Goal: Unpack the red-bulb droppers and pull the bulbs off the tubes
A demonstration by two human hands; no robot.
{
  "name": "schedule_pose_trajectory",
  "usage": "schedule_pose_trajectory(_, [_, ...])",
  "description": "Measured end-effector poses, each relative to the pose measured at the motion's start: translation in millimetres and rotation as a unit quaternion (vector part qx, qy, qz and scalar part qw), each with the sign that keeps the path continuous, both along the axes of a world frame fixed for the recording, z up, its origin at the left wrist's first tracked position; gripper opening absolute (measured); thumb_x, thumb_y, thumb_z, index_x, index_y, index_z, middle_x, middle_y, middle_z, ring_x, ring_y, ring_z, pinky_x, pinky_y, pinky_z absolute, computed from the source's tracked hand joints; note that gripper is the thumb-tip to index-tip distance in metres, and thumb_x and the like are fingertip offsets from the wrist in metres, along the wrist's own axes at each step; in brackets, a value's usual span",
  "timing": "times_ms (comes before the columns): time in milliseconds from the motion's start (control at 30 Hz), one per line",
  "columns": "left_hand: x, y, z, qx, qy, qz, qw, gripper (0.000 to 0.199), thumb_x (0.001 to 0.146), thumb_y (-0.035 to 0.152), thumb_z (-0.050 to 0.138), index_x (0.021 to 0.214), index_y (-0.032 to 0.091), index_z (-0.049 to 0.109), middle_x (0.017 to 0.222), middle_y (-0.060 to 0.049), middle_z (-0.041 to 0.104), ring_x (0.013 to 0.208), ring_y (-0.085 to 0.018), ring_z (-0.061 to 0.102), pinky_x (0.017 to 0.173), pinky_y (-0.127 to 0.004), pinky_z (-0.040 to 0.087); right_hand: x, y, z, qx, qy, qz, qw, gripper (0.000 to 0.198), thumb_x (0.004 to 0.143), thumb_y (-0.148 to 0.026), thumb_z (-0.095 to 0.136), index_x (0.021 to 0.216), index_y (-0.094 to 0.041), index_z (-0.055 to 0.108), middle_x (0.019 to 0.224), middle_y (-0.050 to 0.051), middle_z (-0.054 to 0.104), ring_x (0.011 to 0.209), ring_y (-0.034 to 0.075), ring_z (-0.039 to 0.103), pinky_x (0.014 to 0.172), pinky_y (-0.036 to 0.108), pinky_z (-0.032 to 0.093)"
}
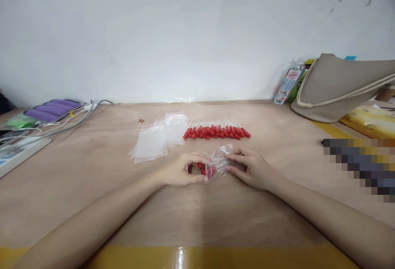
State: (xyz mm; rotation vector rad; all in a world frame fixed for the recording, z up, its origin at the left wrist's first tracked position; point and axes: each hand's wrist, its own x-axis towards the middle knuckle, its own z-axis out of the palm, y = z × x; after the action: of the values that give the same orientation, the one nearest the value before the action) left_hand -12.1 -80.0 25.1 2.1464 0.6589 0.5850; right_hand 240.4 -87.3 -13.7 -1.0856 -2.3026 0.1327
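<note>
Between my hands is a clear plastic bag (221, 160) with several red-tipped sticks in it, at least partly. Their round red heads (203, 171) show at the bag's left end, next to my left fingers. My left hand (182, 169) pinches this end between thumb and fingers. At the other end, my right hand (254, 169) has thumb and fingertips closed on the crinkled plastic. Beyond my hands lies a row of white sticks with red heads (217, 132), heads toward me. Flat clear zip bags (151, 143) lie overlapping to the left of the row.
A taupe bag (336, 87) with cords stands at the back right beside a carton (288, 85). Purple rolls (52, 110), cables (77, 118) and a white-edged item (24, 153) lie at left. Yellow tape (148, 257) runs along the near edge. A white wall closes the back.
</note>
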Motion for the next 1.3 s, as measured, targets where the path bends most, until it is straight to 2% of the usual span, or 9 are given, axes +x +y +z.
schedule_pose_trajectory(267, [-13, 15, -5.3, 0.071, -0.010, 0.090, 0.993, 0.024, 0.087, 0.028, 0.048, 0.102, 0.017, 0.063, 0.101, -0.009, 0.062, 0.096, -0.017, 0.057, 0.086, -0.031, 0.044, 1, 1, -1, -0.010, -0.014, -0.011, 1.000, 0.037, 0.084, -0.040, 0.050, 0.110, -0.018, 0.060, 0.090, 0.009, 0.056, 0.081, 0.018, 0.053, 0.072, 0.035, 0.045])
schedule_pose_trajectory(467, [-75, 36, 55.2, 0.035, 0.104, 0.038, 0.993, 0.025, 0.085, 0.033, 0.049, 0.102, 0.020, 0.063, 0.102, -0.007, 0.063, 0.093, -0.017, 0.059, 0.082, -0.030, 0.048, 1, 0, -1, -0.009, -0.010, -0.008, 1.000, 0.036, 0.084, -0.040, 0.050, 0.109, -0.018, 0.061, 0.087, 0.008, 0.055, 0.078, 0.017, 0.053, 0.071, 0.034, 0.045])
schedule_pose_trajectory(567, [-108, 40, 85.5, 0.080, 0.102, 0.159, 0.979, 0.026, 0.078, 0.041, 0.057, 0.095, 0.023, 0.067, 0.094, -0.005, 0.066, 0.085, -0.018, 0.061, 0.077, -0.029, 0.051, 0, 0, -1, -0.012, -0.002, -0.006, 1.000, 0.035, 0.084, -0.040, 0.049, 0.109, -0.018, 0.061, 0.086, 0.007, 0.055, 0.075, 0.016, 0.052, 0.069, 0.033, 0.045])
schedule_pose_trajectory(633, [-116, 43, 90.5, 0.114, 0.043, 0.271, 0.955, 0.030, 0.076, 0.046, 0.058, 0.095, 0.024, 0.067, 0.096, -0.004, 0.067, 0.084, -0.019, 0.062, 0.078, -0.030, 0.052, 0, 1, -1, -0.013, 0.000, -0.007, 1.000, 0.036, 0.084, -0.040, 0.049, 0.109, -0.017, 0.061, 0.087, 0.007, 0.056, 0.075, 0.016, 0.053, 0.068, 0.032, 0.045])
schedule_pose_trajectory(800, [-82, 65, 46.1, 0.209, -0.090, 0.420, 0.879, 0.033, 0.081, 0.041, 0.051, 0.101, 0.018, 0.065, 0.099, -0.006, 0.066, 0.086, -0.017, 0.061, 0.079, -0.030, 0.051, -1, 1, -1, -0.015, -0.006, -0.010, 1.000, 0.036, 0.084, -0.040, 0.049, 0.109, -0.018, 0.061, 0.086, 0.007, 0.055, 0.074, 0.016, 0.053, 0.068, 0.032, 0.045])
schedule_pose_trajectory(867, [-62, 76, 21.0, 0.256, -0.048, 0.442, 0.858, 0.028, 0.080, 0.035, 0.052, 0.095, 0.017, 0.067, 0.095, -0.007, 0.065, 0.084, -0.017, 0.060, 0.075, -0.029, 0.051, 0, 1, -1, -0.014, -0.008, -0.010, 1.000, 0.035, 0.084, -0.040, 0.049, 0.109, -0.019, 0.061, 0.086, 0.007, 0.055, 0.074, 0.016, 0.053, 0.068, 0.032, 0.045])
schedule_pose_trajectory(967, [-43, 86, -4.9, 0.278, 0.043, 0.414, 0.866, 0.028, 0.082, 0.030, 0.048, 0.098, 0.016, 0.067, 0.092, -0.008, 0.063, 0.082, -0.018, 0.059, 0.075, -0.030, 0.049, 0, 2, -2, -0.012, -0.008, -0.009, 1.000, 0.036, 0.084, -0.040, 0.049, 0.110, -0.019, 0.061, 0.090, 0.008, 0.056, 0.077, 0.017, 0.053, 0.071, 0.034, 0.045])
schedule_pose_trajectory(1133, [-36, 86, -12.7, 0.273, 0.162, 0.415, 0.853, 0.034, 0.082, 0.033, 0.047, 0.105, 0.015, 0.064, 0.089, -0.010, 0.065, 0.083, -0.023, 0.060, 0.078, -0.034, 0.046, 1, 3, -3, -0.012, -0.007, -0.007, 1.000, 0.036, 0.084, -0.040, 0.050, 0.110, -0.019, 0.060, 0.091, 0.008, 0.056, 0.077, 0.017, 0.054, 0.072, 0.035, 0.045])
schedule_pose_trajectory(1300, [-32, 83, -8.6, 0.185, 0.158, 0.431, 0.869, 0.042, 0.081, 0.043, 0.047, 0.105, 0.014, 0.064, 0.088, -0.009, 0.069, 0.080, -0.022, 0.063, 0.075, -0.030, 0.045, 0, 2, -1, -0.007, -0.001, -0.005, 1.000, 0.035, 0.083, -0.039, 0.050, 0.109, -0.018, 0.061, 0.090, 0.008, 0.056, 0.079, 0.017, 0.054, 0.072, 0.034, 0.045])
